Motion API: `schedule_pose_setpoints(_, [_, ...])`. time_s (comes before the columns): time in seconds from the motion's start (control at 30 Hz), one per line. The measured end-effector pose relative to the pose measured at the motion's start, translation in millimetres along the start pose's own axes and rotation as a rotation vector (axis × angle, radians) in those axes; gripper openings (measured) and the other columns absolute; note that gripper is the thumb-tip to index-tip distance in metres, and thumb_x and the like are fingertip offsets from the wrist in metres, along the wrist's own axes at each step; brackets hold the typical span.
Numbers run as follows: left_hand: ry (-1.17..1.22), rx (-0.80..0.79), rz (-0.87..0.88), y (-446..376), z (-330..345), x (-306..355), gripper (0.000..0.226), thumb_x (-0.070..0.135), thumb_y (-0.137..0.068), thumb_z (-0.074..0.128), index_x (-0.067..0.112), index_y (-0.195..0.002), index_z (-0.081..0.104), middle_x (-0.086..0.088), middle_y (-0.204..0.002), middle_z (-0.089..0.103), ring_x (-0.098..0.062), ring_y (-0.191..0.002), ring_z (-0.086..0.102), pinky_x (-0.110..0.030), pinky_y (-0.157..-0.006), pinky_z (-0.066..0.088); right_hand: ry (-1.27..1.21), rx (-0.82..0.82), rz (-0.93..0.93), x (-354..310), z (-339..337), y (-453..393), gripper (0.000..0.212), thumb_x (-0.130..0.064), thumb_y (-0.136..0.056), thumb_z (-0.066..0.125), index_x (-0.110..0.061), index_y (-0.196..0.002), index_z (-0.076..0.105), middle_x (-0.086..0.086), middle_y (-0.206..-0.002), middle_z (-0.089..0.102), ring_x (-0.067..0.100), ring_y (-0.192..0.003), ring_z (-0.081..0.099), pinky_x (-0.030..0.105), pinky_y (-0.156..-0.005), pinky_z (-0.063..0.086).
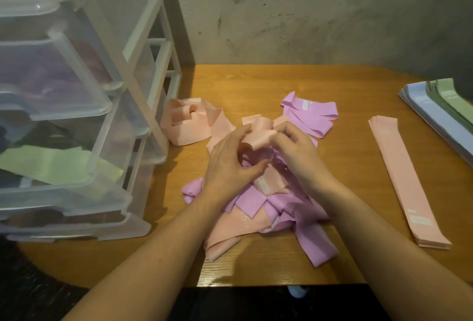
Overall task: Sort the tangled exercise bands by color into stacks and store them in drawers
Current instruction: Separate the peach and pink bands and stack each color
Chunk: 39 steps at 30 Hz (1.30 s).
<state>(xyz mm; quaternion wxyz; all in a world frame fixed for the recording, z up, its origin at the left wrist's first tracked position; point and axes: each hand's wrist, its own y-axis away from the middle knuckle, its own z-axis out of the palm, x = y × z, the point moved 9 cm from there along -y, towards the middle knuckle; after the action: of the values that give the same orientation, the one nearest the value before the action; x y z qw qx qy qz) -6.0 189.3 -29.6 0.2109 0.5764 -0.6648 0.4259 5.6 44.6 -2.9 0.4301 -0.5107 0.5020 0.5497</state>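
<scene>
Here, in the head view, a warm orange-brown wooden tabletop point(268, 82) with visible grain fills the middle of the scene, its near edge ending above a dark floor and its far edge meeting a rough, stained grey concrete wall point(307, 18). On the left end of the table stands a clear plastic drawer tower with a white frame point(143, 69), its translucent drawers pulled partly out; one lower drawer holds a pale green band point(58, 164), and purple shapes show dimly through the drawer above it. At the centre lies a tangled heap of peach-pink and lilac-purple elastic exercise bands point(268, 208), spreading toward the near edge, with a looser loop of peach bands point(184, 123) just beside the tower and a few lilac bands point(309, 113) lying at the far side of the heap. Both hands work at the top of the tangle: the left hand point(227, 164) curls its fingers around a peach band point(258, 136), and the right hand point(299, 154) pinches the same band from the other side, the two hands nearly touching. To the right, well apart from the heap, a flat, neat stack of peach-pink bands point(407, 182) lies lengthwise, and beyond it, at the table's right edge, rest a flat light-blue stack point(430, 110) and green stacks point(453, 100) side by side.
</scene>
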Motion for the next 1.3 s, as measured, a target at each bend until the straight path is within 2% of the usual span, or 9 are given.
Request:
schedule_pose_setpoints(0.13, [-0.007,-0.007,0.099,4.1,0.4,11.3,0.072,0.039,-0.073,0.082,0.028,-0.137,0.051,0.023,-0.124,0.052,0.006,-0.114,0.047,-0.029,-0.100,0.043,-0.308,0.056,0.115,3.3,-11.2,13.6,0.010,-0.007,-0.096,0.053,-0.012,-0.088,0.050,0.009,-0.075,0.062,0.022,-0.071,0.062,0.031,-0.052,0.049])
schedule_pose_setpoints(0.23, [-0.025,-0.059,0.115,4.2,6.3,8.8,0.073,0.031,-0.070,0.081,0.026,-0.137,0.051,0.010,-0.129,0.061,-0.009,-0.116,0.055,-0.038,-0.098,0.047,-0.310,0.041,0.181,14.1,-19.8,24.2,0.023,-0.011,-0.095,0.062,-0.017,-0.078,0.048,0.010,-0.072,0.061,0.025,-0.062,0.056,0.031,-0.049,0.038])
schedule_pose_setpoints(0.4, [-0.054,-0.116,0.210,4.7,13.9,13.7,0.067,0.022,-0.071,0.076,0.030,-0.133,0.052,0.010,-0.113,0.064,-0.014,-0.096,0.062,-0.045,-0.087,0.052,-0.398,0.110,0.242,27.9,-45.5,37.9,0.026,-0.008,-0.096,0.062,-0.019,-0.080,0.045,0.009,-0.076,0.065,0.020,-0.064,0.065,0.042,-0.069,0.058])
schedule_pose_setpoints(0.53, [-0.231,-0.231,0.347,13.4,30.6,15.4,0.056,0.044,-0.082,0.069,0.030,-0.135,0.056,0.010,-0.129,0.060,-0.015,-0.118,0.056,-0.041,-0.105,0.036,-0.195,0.197,0.269,36.0,-71.8,47.0,0.017,0.000,-0.095,0.053,-0.015,-0.094,0.046,0.013,-0.086,0.058,0.021,-0.072,0.060,0.039,-0.065,0.057])
schedule_pose_setpoints(0.73, [-0.268,-0.386,0.365,10.8,33.4,31.2,0.054,0.056,-0.084,0.055,0.035,-0.134,0.057,0.014,-0.133,0.053,-0.008,-0.128,0.044,-0.034,-0.112,0.016,-0.135,0.215,0.211,22.7,-94.7,58.2,0.045,0.013,-0.089,0.043,-0.017,-0.121,0.051,0.009,-0.093,0.059,0.018,-0.070,0.058,0.026,-0.053,0.050])
schedule_pose_setpoints(0.93, [-0.207,-0.394,0.433,12.7,45.7,71.6,0.070,0.069,-0.081,0.056,0.031,-0.140,0.054,0.016,-0.153,0.043,-0.003,-0.145,0.030,-0.050,-0.120,0.013,-0.048,0.130,0.116,6.2,-108.0,63.9,0.040,0.008,-0.085,0.051,-0.022,-0.112,0.056,0.002,-0.076,0.072,0.015,-0.071,0.065,0.024,-0.058,0.046])
schedule_pose_setpoints(1.07, [-0.090,-0.501,0.456,23.5,69.1,97.2,0.067,0.059,-0.081,0.068,0.029,-0.139,0.054,0.015,-0.145,0.052,-0.003,-0.139,0.041,-0.046,-0.122,0.008,-0.141,0.095,0.084,-4.0,-111.4,71.0,0.055,-0.007,-0.060,0.054,-0.024,-0.113,0.056,0.003,-0.077,0.073,0.022,-0.077,0.065,0.025,-0.058,0.049])
schedule_pose_setpoints(1.2, [0.081,-0.402,0.369,22.0,70.6,110.3,0.027,0.037,-0.095,0.058,0.025,-0.114,0.073,0.022,-0.113,0.069,-0.009,-0.108,0.060,-0.038,-0.109,0.033,-0.311,0.077,0.036,-10.4,-121.3,76.5,0.068,0.001,-0.058,0.064,-0.022,-0.121,0.055,0.015,-0.090,0.073,0.031,-0.082,0.067,0.039,-0.075,0.053])
schedule_pose_setpoints(1.3, [0.219,-0.355,0.211,20.1,62.7,117.0,0.023,0.023,-0.099,0.052,0.034,-0.104,0.071,0.027,-0.099,0.069,-0.009,-0.096,0.063,-0.034,-0.087,0.049,-0.442,0.086,0.054,-11.0,-130.3,83.4,0.064,0.012,-0.070,0.051,-0.020,-0.125,0.055,0.016,-0.088,0.071,0.028,-0.069,0.067,0.034,-0.068,0.057])
